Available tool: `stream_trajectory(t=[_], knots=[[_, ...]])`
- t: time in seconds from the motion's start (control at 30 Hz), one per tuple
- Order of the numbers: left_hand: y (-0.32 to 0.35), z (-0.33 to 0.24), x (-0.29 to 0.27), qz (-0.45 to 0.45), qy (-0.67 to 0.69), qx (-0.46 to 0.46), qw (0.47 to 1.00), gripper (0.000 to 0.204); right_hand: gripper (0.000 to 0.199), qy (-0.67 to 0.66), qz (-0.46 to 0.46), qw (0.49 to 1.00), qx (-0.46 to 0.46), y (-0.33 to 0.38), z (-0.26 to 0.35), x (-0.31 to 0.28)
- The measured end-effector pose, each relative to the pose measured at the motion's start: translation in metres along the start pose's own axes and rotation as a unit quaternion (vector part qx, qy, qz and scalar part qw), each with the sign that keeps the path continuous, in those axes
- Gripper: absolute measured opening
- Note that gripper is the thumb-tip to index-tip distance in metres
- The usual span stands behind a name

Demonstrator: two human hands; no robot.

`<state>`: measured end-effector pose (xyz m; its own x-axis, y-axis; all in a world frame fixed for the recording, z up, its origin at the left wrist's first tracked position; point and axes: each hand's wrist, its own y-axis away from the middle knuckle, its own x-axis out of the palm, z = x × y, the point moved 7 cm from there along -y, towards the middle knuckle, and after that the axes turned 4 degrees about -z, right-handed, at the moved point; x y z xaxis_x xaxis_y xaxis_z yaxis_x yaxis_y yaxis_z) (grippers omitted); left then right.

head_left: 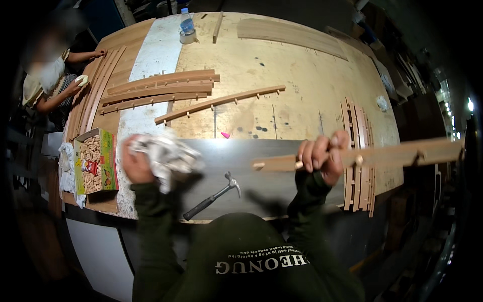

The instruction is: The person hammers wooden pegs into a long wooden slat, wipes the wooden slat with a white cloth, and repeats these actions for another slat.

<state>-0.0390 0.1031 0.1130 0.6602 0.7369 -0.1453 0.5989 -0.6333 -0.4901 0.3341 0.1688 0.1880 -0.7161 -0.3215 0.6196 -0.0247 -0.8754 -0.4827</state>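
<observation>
A long wooden slat (362, 156) studded with dowels is gripped near 1 end by the closed right hand (322, 158) above the table (302, 75), a rag (163, 156) is bunched in the left hand (136, 166), and the unsupported far end could sag or strike the stacked slats (357, 151).

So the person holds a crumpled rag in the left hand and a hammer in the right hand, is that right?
Not quite. The head view shows the right hand gripping a long wooden slat with dowel pegs, not the hammer, which lies untouched on the workbench. The left hand does hold a crumpled rag.
</observation>
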Motion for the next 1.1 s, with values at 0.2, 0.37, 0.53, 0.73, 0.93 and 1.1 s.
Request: stream_trajectory(t=[0.2,0.37,0.53,0.73,0.93,1.1], knots=[[-0.05,0.049,-0.045,0.062,-0.664,0.178,0.723,0.05,0.027,0.194,-0.112,0.974,0.043,-0.015,-0.034,-0.078],[0.12,0.064,0.063,0.393,-0.347,-0.018,0.851,0.032,0.024,0.098,-0.281,0.95,0.095,0.012,-0.07,-0.09],[0.216,0.062,0.086,0.441,-0.24,-0.02,0.864,0.032,0.015,0.168,-0.335,0.898,0.231,0.032,-0.081,-0.151],[0.197,0.093,0.035,0.327,-0.163,-0.166,0.916,0.009,0.023,0.625,0.162,0.732,0.218,0.061,-0.121,-0.171],[0.174,0.09,0.012,0.273,0.006,-0.301,0.914,0.013,0.023,0.609,0.35,0.658,0.271,0.098,-0.143,-0.113],[0.175,0.05,0.06,0.317,0.063,-0.333,0.886,0.014,0.033,0.659,0.306,0.629,0.275,0.09,-0.147,-0.124]])
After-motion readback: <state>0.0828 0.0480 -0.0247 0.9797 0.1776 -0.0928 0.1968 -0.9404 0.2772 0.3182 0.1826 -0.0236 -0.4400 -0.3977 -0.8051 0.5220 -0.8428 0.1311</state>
